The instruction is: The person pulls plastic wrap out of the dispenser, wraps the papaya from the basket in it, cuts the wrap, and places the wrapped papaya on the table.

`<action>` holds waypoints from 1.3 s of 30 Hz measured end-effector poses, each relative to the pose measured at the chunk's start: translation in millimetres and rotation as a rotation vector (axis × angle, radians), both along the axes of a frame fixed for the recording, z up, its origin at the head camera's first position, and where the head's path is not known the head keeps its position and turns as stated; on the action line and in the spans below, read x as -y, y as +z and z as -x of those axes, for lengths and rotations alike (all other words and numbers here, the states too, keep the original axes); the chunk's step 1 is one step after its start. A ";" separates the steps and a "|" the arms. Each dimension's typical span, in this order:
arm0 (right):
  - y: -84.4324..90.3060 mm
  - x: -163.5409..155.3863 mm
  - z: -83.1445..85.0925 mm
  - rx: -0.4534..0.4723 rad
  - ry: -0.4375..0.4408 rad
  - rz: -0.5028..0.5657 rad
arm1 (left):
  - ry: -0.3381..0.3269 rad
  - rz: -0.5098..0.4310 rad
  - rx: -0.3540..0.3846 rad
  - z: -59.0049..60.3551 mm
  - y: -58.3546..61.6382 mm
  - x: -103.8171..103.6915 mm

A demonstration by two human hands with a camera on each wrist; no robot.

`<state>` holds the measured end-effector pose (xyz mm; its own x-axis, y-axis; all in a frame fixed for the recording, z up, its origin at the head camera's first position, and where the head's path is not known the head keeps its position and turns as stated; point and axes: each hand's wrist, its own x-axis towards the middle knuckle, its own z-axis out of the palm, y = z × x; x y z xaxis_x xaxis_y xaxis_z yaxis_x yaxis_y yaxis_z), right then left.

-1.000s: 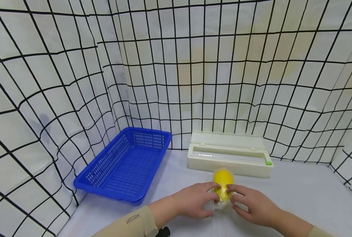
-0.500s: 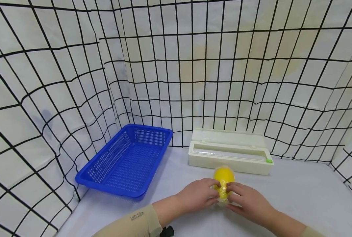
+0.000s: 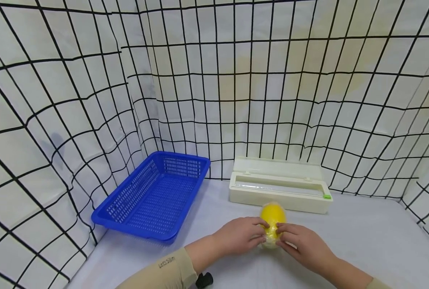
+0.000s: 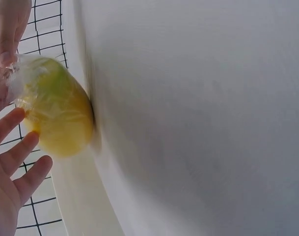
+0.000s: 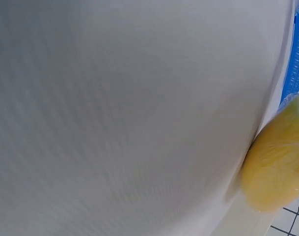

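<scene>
- Now both hands meet at a lemon wrapped in clear film, which rests on the white table near its front middle.
- Left hand pinches the film at the lemon's near left side; from the wrist view its other fingers lie spread and straight beside the fruit.
- Right hand grips the lemon's near right side, fingertips curled onto the film, just touching the left hand's.
- Film is bunched and crinkled at the lemon's near end, between the two hands.
- Lemon sits just in front of a cream dispenser, lid open, with a green tab at its right end.
- Blue basket stands well to the left of the lemon, against the grid-patterned cloth that walls the table.
- Beige sleeve covers the left forearm.
</scene>
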<state>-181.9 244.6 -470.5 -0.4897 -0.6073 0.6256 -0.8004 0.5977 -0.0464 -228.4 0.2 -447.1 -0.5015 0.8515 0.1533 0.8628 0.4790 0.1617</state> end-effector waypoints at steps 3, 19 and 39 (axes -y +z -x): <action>0.1 0.7 -0.1 -0.003 -0.014 0.006 | -0.012 0.008 0.012 -0.4 -0.8 3.0; 1.1 -1.5 6.8 0.093 -0.130 0.060 | 0.020 -0.116 0.056 17.8 0.1 -7.5; -1.3 1.2 11.5 0.161 -0.192 0.161 | 0.148 -0.229 0.267 26.5 -2.6 -7.4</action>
<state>-193.5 243.4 -471.8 -0.6867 -0.3935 0.6111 -0.6483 0.7118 -0.2702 -254.9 7.6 -449.6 -0.6647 0.7254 0.1789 0.6999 0.5207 0.4889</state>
